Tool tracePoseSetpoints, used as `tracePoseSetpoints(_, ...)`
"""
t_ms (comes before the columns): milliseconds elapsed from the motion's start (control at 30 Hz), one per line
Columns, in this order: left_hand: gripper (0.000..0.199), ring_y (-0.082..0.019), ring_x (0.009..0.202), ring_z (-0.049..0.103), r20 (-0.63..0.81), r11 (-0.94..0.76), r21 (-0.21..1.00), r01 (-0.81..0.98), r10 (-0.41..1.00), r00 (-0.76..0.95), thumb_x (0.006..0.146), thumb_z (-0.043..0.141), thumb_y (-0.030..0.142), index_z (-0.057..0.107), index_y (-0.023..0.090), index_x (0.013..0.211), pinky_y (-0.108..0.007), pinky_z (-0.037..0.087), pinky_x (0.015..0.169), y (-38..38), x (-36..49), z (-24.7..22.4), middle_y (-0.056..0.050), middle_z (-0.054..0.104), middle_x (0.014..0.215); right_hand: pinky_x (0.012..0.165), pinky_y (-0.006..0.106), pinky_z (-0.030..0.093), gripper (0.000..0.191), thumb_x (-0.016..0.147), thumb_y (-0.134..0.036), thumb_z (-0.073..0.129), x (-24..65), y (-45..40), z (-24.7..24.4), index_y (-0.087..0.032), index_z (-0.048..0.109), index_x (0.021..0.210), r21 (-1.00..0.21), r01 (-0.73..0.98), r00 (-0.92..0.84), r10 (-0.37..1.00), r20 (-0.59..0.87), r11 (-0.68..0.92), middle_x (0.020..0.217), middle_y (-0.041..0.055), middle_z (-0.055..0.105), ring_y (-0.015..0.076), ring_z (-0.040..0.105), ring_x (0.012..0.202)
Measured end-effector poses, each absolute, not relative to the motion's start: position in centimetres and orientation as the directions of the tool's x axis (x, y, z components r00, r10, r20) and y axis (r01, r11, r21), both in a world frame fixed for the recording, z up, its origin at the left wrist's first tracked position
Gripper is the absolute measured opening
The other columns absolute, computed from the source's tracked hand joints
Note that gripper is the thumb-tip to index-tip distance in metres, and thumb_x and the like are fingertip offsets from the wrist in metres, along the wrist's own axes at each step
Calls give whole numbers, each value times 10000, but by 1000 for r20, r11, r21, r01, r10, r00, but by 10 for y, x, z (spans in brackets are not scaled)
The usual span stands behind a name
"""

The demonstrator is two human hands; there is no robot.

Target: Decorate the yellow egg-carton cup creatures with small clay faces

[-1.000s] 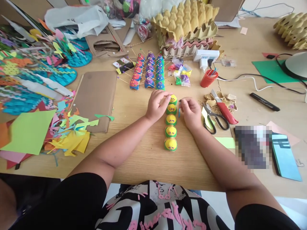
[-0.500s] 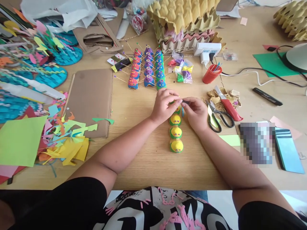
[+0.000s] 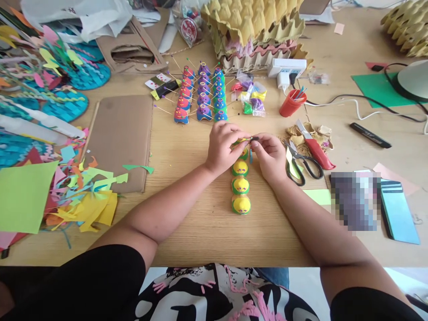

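A small black lump (image 3: 254, 138), perhaps modelling clay, is pinched between the thumb and fingers of my right hand (image 3: 271, 157). My left hand (image 3: 224, 148) is closed, its thumb and fingertips meeting right beside the lump; what they grip is hidden. Both hands are over the far end of an egg-carton caterpillar (image 3: 240, 185), painted yellow and green, with small faces on its bumps. That far end is partly covered by my fingers. A thin blue stick (image 3: 251, 156) shows between the hands.
Finished-looking red (image 3: 184, 102), purple (image 3: 203, 104) and blue-green caterpillars (image 3: 220, 102) stand behind my hands. Scissors (image 3: 297, 165), a red-handled utility knife (image 3: 317, 151) and a red cup (image 3: 292, 104) lie rightward. Cardboard (image 3: 117, 142) and paper scraps (image 3: 93, 209) occupy the left.
The whole view has shifted slightly, so things sit a little further left. My fingers have turned the black lump a little; both hands stay at the caterpillar's far end.
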State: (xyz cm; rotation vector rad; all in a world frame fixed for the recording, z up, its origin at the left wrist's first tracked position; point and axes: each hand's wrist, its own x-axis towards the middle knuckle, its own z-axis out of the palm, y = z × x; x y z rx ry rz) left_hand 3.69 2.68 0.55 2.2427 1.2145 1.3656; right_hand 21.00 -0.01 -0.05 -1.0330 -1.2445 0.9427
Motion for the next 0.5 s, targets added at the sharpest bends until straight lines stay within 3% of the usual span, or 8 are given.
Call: tracePoseSetpoints(500, 222, -278, 1118, 571, 620, -611, 546, 574, 755, 214, 987, 674, 450, 806, 280, 931, -497, 435, 1076, 31, 35, 4, -66, 725, 980, 901, 406, 670, 392, 805, -631, 850, 210, 1, -4, -280, 810, 976, -962, 0, 99, 957, 272, 273, 1017, 31, 832, 201, 772, 905)
